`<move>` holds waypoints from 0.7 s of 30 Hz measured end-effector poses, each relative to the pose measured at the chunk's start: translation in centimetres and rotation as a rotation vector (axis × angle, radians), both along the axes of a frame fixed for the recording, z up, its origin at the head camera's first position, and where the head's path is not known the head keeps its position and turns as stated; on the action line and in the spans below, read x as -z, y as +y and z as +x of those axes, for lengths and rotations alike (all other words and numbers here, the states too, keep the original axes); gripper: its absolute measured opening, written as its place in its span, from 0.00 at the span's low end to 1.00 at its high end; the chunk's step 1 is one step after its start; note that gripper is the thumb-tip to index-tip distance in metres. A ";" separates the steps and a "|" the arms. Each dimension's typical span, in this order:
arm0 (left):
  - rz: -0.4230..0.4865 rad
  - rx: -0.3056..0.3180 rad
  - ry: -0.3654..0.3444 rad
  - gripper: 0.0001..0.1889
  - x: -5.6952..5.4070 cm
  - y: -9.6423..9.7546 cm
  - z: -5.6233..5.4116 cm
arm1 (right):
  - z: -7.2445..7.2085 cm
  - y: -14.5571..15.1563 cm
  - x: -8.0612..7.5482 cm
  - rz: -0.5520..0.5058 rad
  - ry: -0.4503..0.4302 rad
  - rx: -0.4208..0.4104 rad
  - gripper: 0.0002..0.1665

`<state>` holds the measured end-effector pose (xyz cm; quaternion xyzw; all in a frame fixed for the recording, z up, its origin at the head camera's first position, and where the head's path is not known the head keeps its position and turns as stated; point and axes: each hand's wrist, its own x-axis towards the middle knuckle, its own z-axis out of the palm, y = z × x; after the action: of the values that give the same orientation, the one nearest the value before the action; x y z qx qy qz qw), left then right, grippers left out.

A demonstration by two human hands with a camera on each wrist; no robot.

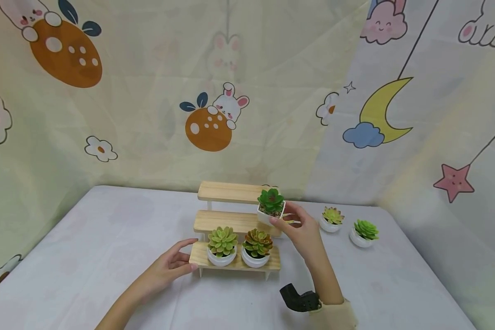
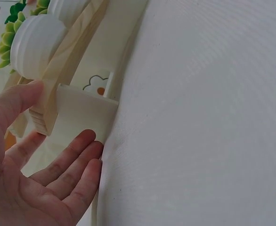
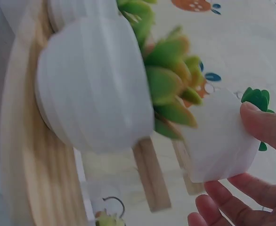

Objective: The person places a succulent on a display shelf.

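My right hand [image 1: 303, 227] holds a potted succulent [image 1: 271, 206] with dark green leaves, thumb and fingers on its white angular pot [image 3: 223, 136]. It is held over the right end of the middle step of a three-step wooden plant stand [image 1: 224, 221]. With thumb and index finger, my left hand [image 1: 165, 266] pinches the left end of the bottom step; its other fingers [image 2: 77, 174] extend below. On that step stand two succulents in round white pots, a light green one [image 1: 222, 245] at left and a reddish-green one [image 1: 257, 247] at right.
To the right on the white-covered table [image 1: 396, 284] stand two more potted succulents, a yellowish one with reddish tips [image 1: 332, 219] and a bright green one [image 1: 364, 233]. A cartoon-printed cloth [image 1: 148, 101] hangs behind the table. A black device [image 1: 299, 298] is on my right wrist.
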<state>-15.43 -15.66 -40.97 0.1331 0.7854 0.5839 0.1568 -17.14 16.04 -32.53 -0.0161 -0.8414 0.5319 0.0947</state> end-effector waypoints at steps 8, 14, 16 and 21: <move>0.002 0.002 -0.005 0.35 0.1 -0.1 0.0 | -0.2 -2.0 1.2 0.026 0.050 -0.024 0.35; 0.007 0.007 -0.006 0.35 0.2 -0.1 -0.1 | -0.3 -2.6 1.5 0.030 0.039 -0.024 0.35; 0.007 0.009 -0.005 0.35 0.2 -0.1 -0.1 | -0.4 -2.6 1.6 0.038 0.029 -0.021 0.36; 0.008 0.009 -0.005 0.35 0.1 -0.1 -0.1 | -0.5 -2.6 1.6 0.029 0.016 -0.037 0.35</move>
<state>-15.50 -15.73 -41.09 0.1359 0.7820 0.5867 0.1606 -17.62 13.40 -34.10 0.0050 -0.8484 0.5213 0.0920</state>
